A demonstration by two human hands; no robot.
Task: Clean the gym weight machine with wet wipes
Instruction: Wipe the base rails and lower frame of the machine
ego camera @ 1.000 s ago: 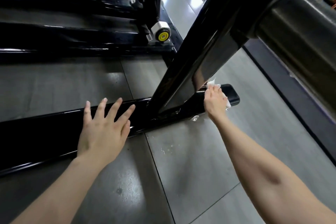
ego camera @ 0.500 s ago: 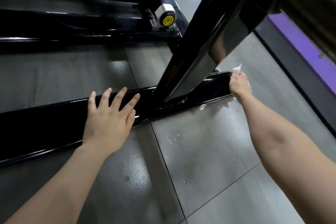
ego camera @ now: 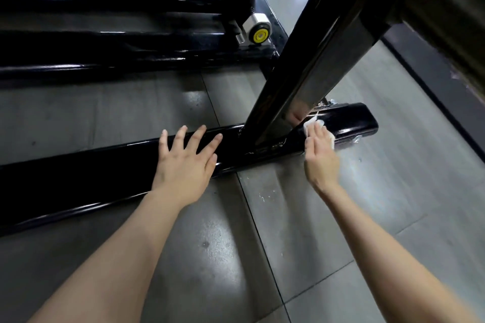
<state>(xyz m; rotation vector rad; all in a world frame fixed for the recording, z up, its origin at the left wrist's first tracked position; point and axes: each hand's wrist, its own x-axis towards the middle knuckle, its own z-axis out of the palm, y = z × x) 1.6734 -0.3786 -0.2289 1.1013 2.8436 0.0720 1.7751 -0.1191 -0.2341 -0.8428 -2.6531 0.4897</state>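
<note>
Wiping black base bar [ego camera: 105, 170] of weight machine: right hand [ego camera: 321, 155] presses white wet wipe [ego camera: 309, 123] flat, fingers straight, just beside foot of slanted post [ego camera: 301, 81], likely chasing grime at joint. Left hand [ego camera: 183, 162], fingers spread, holding nothing, rests on bar, apparently bracing. Half-second earlier wipe sat nearer bar's far end; left hand unmoved.

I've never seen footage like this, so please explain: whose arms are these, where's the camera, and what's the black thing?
No robot here: a person wears a camera on the head, looking down at their own arms. Every picture comes from that one camera. The black bar is the base of a gym machine, lying on grey floor; a slanted post rises from it. The left hand rests flat on the bar, holding nothing. The right hand presses a white wipe onto the bar near its end, cleaning it.
</note>
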